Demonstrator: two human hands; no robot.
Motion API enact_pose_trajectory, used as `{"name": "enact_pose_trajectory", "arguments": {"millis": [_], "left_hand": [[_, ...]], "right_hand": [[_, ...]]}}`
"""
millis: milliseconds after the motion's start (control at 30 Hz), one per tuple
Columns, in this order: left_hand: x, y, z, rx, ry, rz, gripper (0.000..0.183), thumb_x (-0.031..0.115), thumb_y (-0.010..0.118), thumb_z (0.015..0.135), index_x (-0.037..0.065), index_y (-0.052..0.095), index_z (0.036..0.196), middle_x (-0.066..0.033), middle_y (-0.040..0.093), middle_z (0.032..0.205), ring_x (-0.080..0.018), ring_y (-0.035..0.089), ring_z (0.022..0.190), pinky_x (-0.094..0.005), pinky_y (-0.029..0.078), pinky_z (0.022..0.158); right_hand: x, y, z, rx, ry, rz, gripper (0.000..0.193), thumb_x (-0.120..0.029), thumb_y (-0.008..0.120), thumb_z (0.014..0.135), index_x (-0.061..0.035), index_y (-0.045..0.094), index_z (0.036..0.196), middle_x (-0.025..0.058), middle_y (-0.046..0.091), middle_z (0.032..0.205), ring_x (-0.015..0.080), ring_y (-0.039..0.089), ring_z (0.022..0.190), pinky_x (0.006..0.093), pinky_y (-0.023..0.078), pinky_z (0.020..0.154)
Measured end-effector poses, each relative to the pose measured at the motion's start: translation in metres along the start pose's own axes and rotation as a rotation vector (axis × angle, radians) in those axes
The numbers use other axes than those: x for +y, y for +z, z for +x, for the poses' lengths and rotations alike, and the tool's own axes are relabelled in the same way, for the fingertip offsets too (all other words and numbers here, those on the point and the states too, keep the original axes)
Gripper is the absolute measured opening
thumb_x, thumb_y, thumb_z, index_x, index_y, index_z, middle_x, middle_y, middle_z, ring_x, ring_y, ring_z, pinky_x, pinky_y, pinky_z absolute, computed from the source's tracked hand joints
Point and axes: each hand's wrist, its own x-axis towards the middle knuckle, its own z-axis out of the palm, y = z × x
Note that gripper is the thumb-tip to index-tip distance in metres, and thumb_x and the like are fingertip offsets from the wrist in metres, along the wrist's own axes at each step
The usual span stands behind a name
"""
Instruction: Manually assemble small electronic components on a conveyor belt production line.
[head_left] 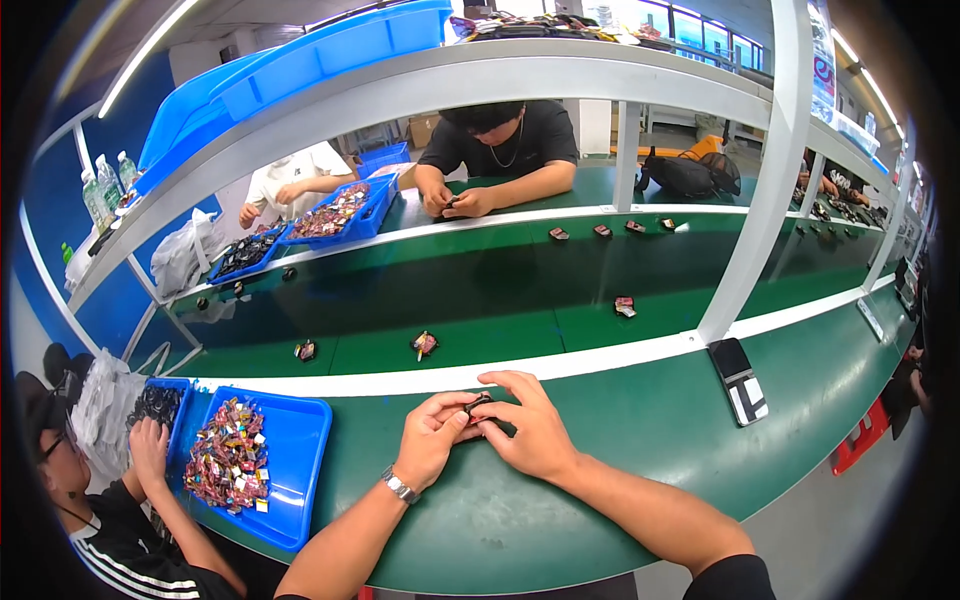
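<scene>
Both my hands meet over the green tabletop, close to the white rail. Between the fingertips sits a small dark part (478,404), mostly covered by my fingers, so its exact kind is unclear. My left hand (430,436), with a metal watch on the wrist, pinches it from the left. On the other side my right hand (530,428) grips it with thumb and fingers. To the left stands a blue tray (305,470) holding a pile of small reddish components (230,455) with white and yellow bits.
A phone (740,385) lies to the right by a white post (750,200). Beyond the white rail (620,350), small assemblies (425,344) are spread along the green conveyor belt (480,335). Co-workers sit across and at my left, beside another blue tray (180,400) of black parts.
</scene>
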Motion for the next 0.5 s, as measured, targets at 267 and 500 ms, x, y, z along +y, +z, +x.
{"name": "enact_pose_trajectory", "arguments": {"millis": [267,500], "left_hand": [[-0.0004,0.0025,0.0037,0.057,0.005,0.039,0.024,0.004,0.052,0.102,-0.003,0.055,0.124,-0.0163,0.063,0.128,-0.0240,0.065,0.114,-0.0383,0.057,0.097],[0.0020,0.0074,0.0016,0.055,-0.044,-0.003,0.025,0.003,0.050,0.102,-0.003,0.054,0.126,-0.0158,0.064,0.124,-0.0232,0.065,0.112,-0.0370,0.057,0.097]], "right_hand": [[0.0004,0.0035,0.0043,-0.034,0.026,0.048,0.020,-0.003,0.070,0.081,-0.0065,0.072,0.100,0.0103,0.059,0.131,0.0325,0.050,0.126,0.0410,0.048,0.099],[0.0053,-0.0004,0.0051,0.049,-0.132,-0.085,0.024,0.001,0.076,0.074,-0.0055,0.070,0.096,0.0086,0.063,0.115,0.0270,0.061,0.102,0.0361,0.054,0.083]]}}
